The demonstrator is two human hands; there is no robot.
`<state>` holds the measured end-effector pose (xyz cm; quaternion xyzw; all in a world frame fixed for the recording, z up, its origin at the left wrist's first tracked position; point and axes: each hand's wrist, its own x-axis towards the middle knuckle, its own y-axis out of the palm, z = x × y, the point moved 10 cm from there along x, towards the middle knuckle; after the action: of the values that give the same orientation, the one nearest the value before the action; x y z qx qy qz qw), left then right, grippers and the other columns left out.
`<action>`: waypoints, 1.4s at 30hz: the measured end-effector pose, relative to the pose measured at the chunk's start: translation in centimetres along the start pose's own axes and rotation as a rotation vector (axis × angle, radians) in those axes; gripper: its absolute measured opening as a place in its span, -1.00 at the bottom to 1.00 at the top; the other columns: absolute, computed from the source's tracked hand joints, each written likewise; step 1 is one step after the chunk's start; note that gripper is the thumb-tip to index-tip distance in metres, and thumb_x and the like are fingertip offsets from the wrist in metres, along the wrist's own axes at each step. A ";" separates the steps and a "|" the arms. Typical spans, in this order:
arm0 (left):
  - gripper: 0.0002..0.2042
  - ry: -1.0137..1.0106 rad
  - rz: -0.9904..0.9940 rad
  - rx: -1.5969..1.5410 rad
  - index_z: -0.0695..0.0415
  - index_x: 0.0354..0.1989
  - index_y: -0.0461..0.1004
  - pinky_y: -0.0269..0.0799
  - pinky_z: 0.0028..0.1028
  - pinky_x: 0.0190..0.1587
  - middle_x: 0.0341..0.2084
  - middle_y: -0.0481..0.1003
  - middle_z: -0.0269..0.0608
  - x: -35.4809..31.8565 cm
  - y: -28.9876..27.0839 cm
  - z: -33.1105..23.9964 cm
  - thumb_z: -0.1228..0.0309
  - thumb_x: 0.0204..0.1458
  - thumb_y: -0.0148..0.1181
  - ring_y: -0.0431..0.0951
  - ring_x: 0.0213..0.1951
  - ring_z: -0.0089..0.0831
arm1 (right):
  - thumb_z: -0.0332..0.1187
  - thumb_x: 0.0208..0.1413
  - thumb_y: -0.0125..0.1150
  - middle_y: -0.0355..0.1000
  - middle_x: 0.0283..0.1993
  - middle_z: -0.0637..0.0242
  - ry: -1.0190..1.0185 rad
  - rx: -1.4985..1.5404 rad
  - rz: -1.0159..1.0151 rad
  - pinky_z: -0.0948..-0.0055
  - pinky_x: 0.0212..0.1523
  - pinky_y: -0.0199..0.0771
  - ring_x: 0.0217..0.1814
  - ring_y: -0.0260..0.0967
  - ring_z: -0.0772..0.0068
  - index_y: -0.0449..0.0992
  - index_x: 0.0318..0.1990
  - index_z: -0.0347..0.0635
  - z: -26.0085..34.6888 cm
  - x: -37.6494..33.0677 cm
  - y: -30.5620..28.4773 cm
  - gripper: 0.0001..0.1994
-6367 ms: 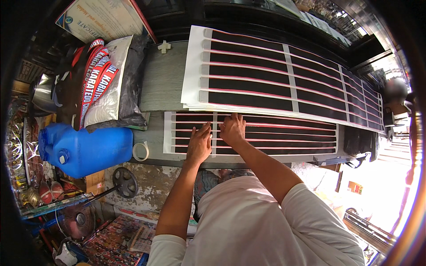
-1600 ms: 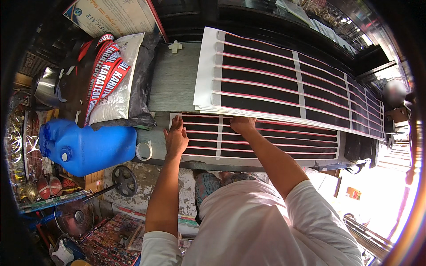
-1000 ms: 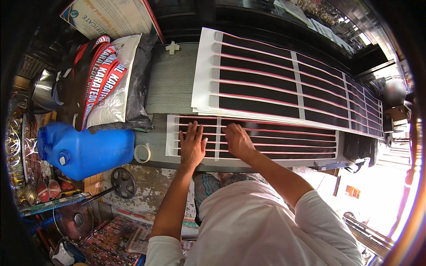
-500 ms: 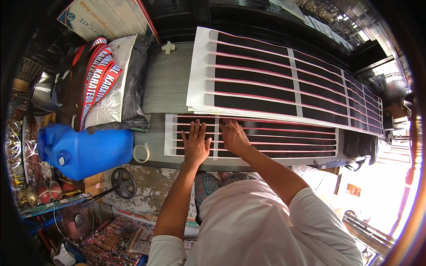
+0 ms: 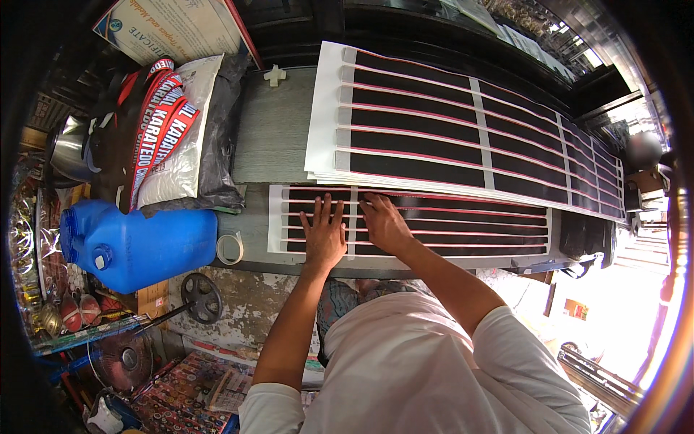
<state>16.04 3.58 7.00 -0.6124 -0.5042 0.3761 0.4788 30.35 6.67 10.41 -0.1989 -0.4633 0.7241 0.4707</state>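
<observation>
A long white sheet with black strips edged in red (image 5: 463, 236) lies along the table's near side. My left hand (image 5: 325, 235) rests palm down on its left part, fingers spread, just left of a grey cross strip (image 5: 351, 246). To the right of that strip, my right hand (image 5: 387, 228) presses its fingertips on the sheet near the upper edge. Its fingers are slightly bent and apart. Neither hand holds anything. A stack of similar sheets (image 5: 416, 118) lies behind, its near edge overhanging the far edge of the front sheet.
On the left stand a blue jug (image 5: 155, 246) and a filled plastic bag (image 5: 188, 173) with red lettered ribbons (image 5: 168, 119) on top. A tape roll (image 5: 230, 248) sits beside the jug. Farther back are a pale cross-shaped piece (image 5: 275, 75) and a framed certificate (image 5: 173, 32).
My left hand has slid slightly right, closer to the grey cross strip. My right hand has shifted a little right, its fingers less bunched. The sheets lie as before.
</observation>
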 end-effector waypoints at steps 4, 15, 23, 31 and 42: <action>-0.38 -0.012 -0.014 0.022 -0.01 0.64 0.19 -0.04 0.63 0.48 0.66 0.06 0.09 -0.2 0.0 -0.1 0.28 0.42 0.11 0.01 0.67 0.13 | -0.47 0.26 0.31 0.41 0.37 -0.14 0.010 0.017 0.000 -0.04 0.44 0.46 0.41 0.38 -0.21 0.56 0.27 -0.39 -0.2 -0.1 0.1 -0.57; -0.37 -0.026 -0.046 0.001 -0.02 0.62 0.22 -0.02 0.61 0.47 0.65 0.08 0.05 -0.2 0.1 0.0 0.30 0.38 0.16 0.01 0.67 0.10 | -0.50 0.24 0.30 0.45 0.31 -0.11 0.052 0.037 -0.041 -0.05 0.36 0.52 0.34 0.44 -0.20 0.60 0.20 -0.37 -0.3 0.4 -0.3 -0.63; -0.37 -0.035 -0.050 -0.020 -0.08 0.61 0.25 0.00 0.62 0.46 0.64 0.13 0.00 0.0 -0.2 0.2 0.29 0.36 0.18 0.09 0.65 0.06 | -0.42 0.20 0.35 0.65 0.03 0.16 0.226 -0.014 -0.094 -0.06 0.18 0.54 0.14 0.58 -0.01 0.71 0.00 -0.13 -1.8 3.6 0.8 -0.77; -0.35 -0.073 0.009 -0.080 -0.12 0.63 0.22 0.00 0.65 0.46 0.67 0.08 -0.04 0.2 -0.1 0.1 0.30 0.37 0.17 0.06 0.66 0.06 | -0.31 0.12 0.46 0.69 -0.06 0.21 0.202 -0.099 -0.179 -0.13 0.17 0.48 0.10 0.63 0.06 0.77 -0.10 -0.02 -1.6 4.8 1.9 -0.80; -0.36 -0.116 0.045 -0.065 -0.14 0.62 0.25 -0.09 0.62 0.49 0.68 0.08 -0.15 0.1 -0.2 0.8 0.29 0.35 0.19 0.03 0.68 -0.06 | -0.41 0.15 0.35 0.60 0.05 0.25 0.079 -0.295 -0.051 -0.08 0.29 0.38 0.20 0.58 0.12 0.71 -0.02 -0.03 -0.9 4.6 1.6 -0.76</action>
<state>15.26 3.83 7.00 -0.6159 -0.5292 0.4050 0.4202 28.04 10.92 9.27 -0.2826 -0.5506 0.6276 0.4724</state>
